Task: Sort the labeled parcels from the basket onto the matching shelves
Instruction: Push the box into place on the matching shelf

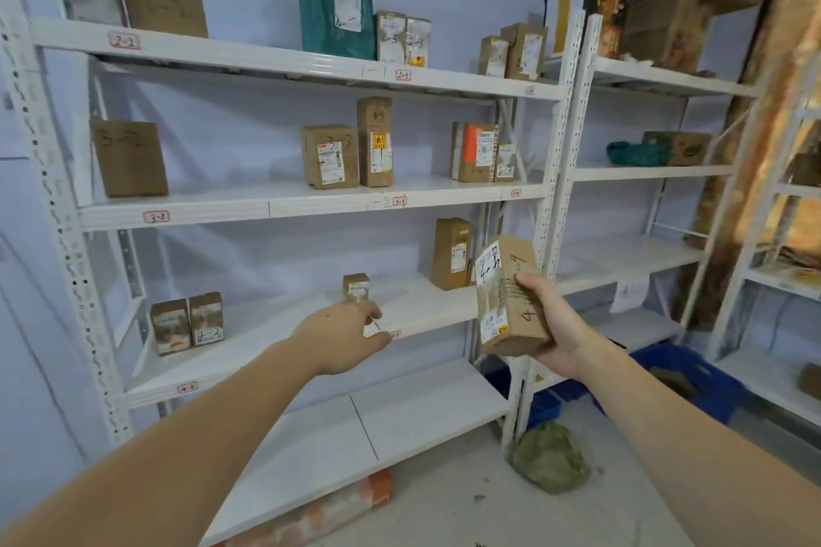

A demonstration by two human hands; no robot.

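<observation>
My left hand (344, 331) is hanging open and empty by the 4-3 shelf edge (426, 324). My right hand (548, 324) is clasping the cardboard parcel (506, 302) around its lower side; it seems light, stiff and easily one-handed.

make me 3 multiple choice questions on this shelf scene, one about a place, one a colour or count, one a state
1. Where does the tall teal parcel stand?
A. top shelf
B. floor
C. bottom shelf

2. How many small boxes stand above the 4-2 tag?
A. five
B. two
C. none

3. What is the right hand doing?
A. hanging empty
B. gripping a cardboard box
C. resting on the floor

Answers:
1. A, the teal parcel stands on the top shelf.
2. B, two small boxes stand side by side.
3. B, the right hand grips the cardboard box.
</observation>
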